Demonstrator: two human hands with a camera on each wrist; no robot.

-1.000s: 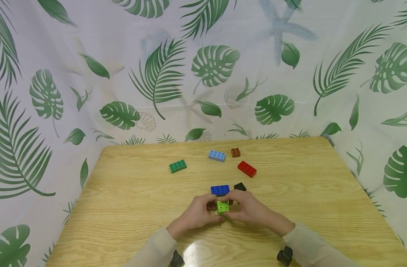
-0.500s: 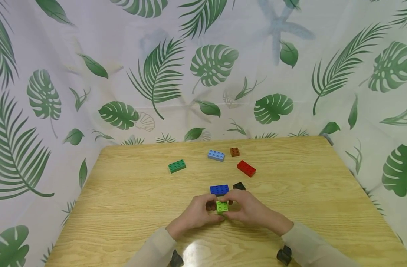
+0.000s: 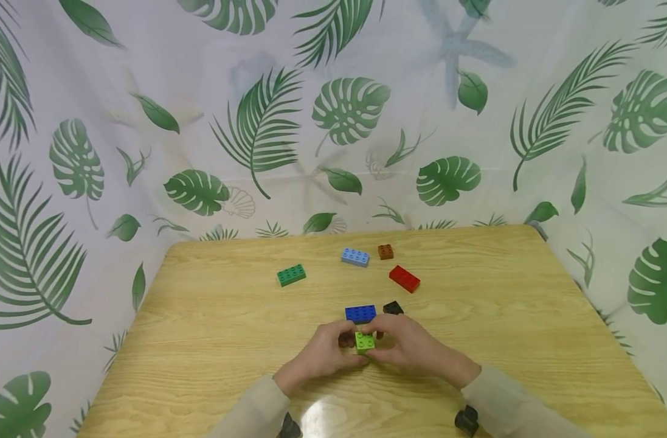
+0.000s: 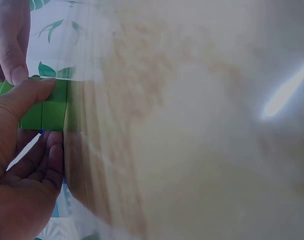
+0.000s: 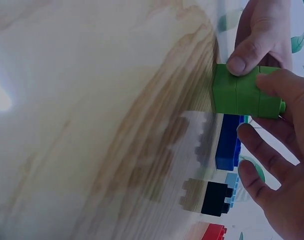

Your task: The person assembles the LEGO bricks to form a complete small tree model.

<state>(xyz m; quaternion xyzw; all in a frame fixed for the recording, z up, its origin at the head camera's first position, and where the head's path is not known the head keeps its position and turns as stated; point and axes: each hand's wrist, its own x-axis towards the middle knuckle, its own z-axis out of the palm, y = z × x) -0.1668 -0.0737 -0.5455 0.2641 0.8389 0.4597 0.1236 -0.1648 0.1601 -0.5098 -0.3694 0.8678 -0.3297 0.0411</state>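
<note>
A stack of lime green toy bricks [image 3: 365, 342] stands upright on the table at the front middle, between both hands. In the right wrist view, seams cross the green stack [image 5: 237, 92] and studs show at its top end. My left hand [image 3: 324, 350] pinches the lower part from the left, thumb on the near side. My right hand [image 3: 407, 342] pinches the upper part from the right between thumb and finger, its other fingers apart from the bricks. Just behind the stack lies a blue brick [image 3: 360, 313], with a black brick [image 3: 393, 308] to its right.
Farther back on the wooden table [image 3: 218, 304] lie a green brick [image 3: 292, 275], a light blue brick [image 3: 355, 257], a small brown brick [image 3: 385, 251] and a red brick [image 3: 404, 278]. A leaf-printed cloth [image 3: 289, 207] hangs around the table's back and sides.
Both hands keep their grip on the green stack with hardly any movement. The head view has shifted very slightly; the other bricks stay where they lay.
</note>
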